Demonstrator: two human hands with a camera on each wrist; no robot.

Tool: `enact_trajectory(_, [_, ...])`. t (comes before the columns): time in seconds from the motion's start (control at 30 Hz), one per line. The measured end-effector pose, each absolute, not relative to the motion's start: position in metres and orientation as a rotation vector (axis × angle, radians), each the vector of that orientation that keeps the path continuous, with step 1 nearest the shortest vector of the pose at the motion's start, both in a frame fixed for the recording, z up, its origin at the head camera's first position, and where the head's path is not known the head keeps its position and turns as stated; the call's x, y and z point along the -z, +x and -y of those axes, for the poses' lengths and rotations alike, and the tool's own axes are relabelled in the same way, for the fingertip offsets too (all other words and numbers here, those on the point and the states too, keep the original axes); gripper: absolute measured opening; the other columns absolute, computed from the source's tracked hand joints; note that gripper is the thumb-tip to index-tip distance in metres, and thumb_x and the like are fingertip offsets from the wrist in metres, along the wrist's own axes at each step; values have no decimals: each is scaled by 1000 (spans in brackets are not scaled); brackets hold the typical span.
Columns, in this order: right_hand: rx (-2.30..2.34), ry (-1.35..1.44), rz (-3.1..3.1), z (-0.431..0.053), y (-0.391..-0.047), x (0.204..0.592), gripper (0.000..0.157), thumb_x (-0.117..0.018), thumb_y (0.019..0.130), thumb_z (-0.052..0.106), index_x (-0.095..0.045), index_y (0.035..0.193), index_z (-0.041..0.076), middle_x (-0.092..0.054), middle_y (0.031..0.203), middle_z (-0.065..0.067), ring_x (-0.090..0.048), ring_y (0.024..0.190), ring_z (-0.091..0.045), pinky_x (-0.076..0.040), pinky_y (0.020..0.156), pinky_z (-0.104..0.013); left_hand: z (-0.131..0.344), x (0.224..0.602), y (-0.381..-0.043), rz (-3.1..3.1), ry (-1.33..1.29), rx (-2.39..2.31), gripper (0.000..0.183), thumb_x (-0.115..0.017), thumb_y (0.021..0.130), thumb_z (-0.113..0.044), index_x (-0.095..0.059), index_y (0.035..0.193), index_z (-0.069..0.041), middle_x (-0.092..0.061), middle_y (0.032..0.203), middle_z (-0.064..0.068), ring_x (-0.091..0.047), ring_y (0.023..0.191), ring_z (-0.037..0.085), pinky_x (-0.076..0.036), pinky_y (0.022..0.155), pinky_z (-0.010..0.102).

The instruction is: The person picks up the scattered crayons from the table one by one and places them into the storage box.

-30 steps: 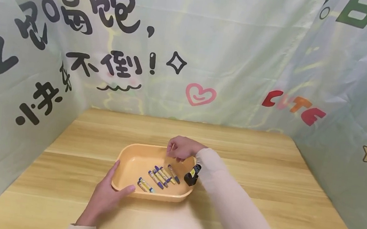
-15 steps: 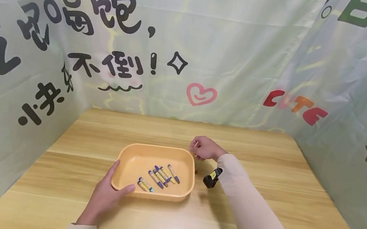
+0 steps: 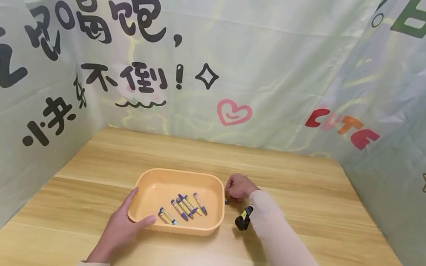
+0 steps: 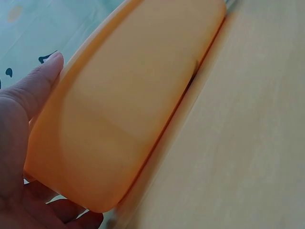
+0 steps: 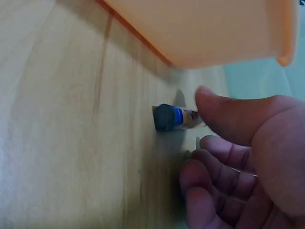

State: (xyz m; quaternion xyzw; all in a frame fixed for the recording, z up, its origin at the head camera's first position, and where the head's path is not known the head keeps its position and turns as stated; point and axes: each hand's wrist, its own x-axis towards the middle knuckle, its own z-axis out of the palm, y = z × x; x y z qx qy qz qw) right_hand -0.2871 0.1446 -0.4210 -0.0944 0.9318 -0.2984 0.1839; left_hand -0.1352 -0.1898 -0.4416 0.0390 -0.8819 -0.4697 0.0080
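Observation:
On the table stands a pale orange plastic tray (image 3: 146, 181) with several crayons (image 3: 184, 207) lying loose inside, wrapped in yellow paper with blue bands. My left hand (image 3: 121, 225) holds the tray's near left corner, thumb over the rim and fingers beneath in the left wrist view. Just outside the tray's right side, my right hand (image 3: 241, 187) is low over the table. In the right wrist view its thumb and curled fingers close round the far part of a crayon (image 5: 178, 117) with a blue band and dark end. The thumb hides that far part.
The wooden table (image 3: 304, 227) reaches back to a fabric curtain (image 3: 280, 71) printed with lettering and drawings, which also closes both sides. A black wrist camera (image 3: 243, 219) sits under the right sleeve, close to the table.
My right hand has moved from over the tray to the right, past its rim, and then down toward the table. My left hand keeps its hold on the tray.

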Motion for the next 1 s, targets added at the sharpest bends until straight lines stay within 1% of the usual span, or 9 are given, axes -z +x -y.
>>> enact_trajectory(0.1, [797,-266,-2652,-143,-288,423,11,-58,79,-3,-63,77,7,-58,59,-2,-48,47,-12,-39,42,-22,189,441,-134,2765,126,1455,109,-79,77,-45,-12,157,-13,-32,149,30,-37,132,48,-28,107,59])
enact_trajectory(0.23, [810,-281,-2616,-145,-288,421,18,-53,81,-1,-63,67,5,-57,55,-2,-46,47,-11,-38,43,-22,188,441,-132,2764,128,1455,109,-79,77,-45,-12,157,-12,-33,148,31,-38,131,48,-29,106,59])
enact_trajectory(0.37, [948,-235,-2538,-152,-288,416,24,-52,86,3,-61,63,5,-58,57,-2,-48,50,-11,-42,47,-22,188,441,-132,2758,123,1461,109,-80,78,-44,-12,157,-12,-32,148,31,-37,131,48,-29,106,59])
enact_trajectory(0.53, [1243,-165,-2335,-164,-292,408,33,-50,93,4,-48,61,9,-48,60,-2,-46,55,-12,-47,55,-24,188,441,-133,2762,130,1455,109,-79,77,-44,-11,157,-12,-30,149,30,-36,132,48,-28,107,59])
enact_trajectory(0.63, [1373,-146,-2217,-170,-294,402,27,-48,96,3,-49,69,6,-49,66,-3,-48,59,-13,-50,59,-26,188,441,-133,2763,130,1452,109,-79,77,-45,-11,157,-13,-30,149,30,-35,132,48,-28,107,59])
enact_trajectory(0.73, [1458,-128,-2132,-174,-295,394,11,-47,98,4,-52,91,-3,-53,79,-8,-54,66,-15,-53,64,-29,188,440,-132,2755,124,1457,109,-79,78,-45,-12,157,-12,-31,149,31,-37,131,49,-29,106,59])
enact_trajectory(0.8, [1505,-116,-2084,-174,-294,389,14,-48,99,6,-49,108,-6,-54,88,-11,-57,70,-17,-54,68,-31,188,441,-132,2747,130,1472,109,-79,78,-45,-12,157,-13,-32,148,31,-39,130,48,-30,106,58])
enact_trajectory(0.87, [1540,-113,-2046,-175,-293,385,21,-47,100,6,-45,116,-6,-53,92,-12,-59,72,-19,-55,68,-31,187,441,-133,2737,135,1489,109,-79,78,-45,-12,157,-13,-34,148,30,-41,129,47,-30,106,58])
enact_trajectory(1.0, [1579,-131,-2005,-172,-293,378,22,-48,99,7,-43,118,-4,-52,89,-10,-58,71,-18,-55,66,-31,185,443,-133,2727,129,1496,108,-79,78,-44,-13,157,-12,-35,146,31,-43,128,46,-32,106,57])
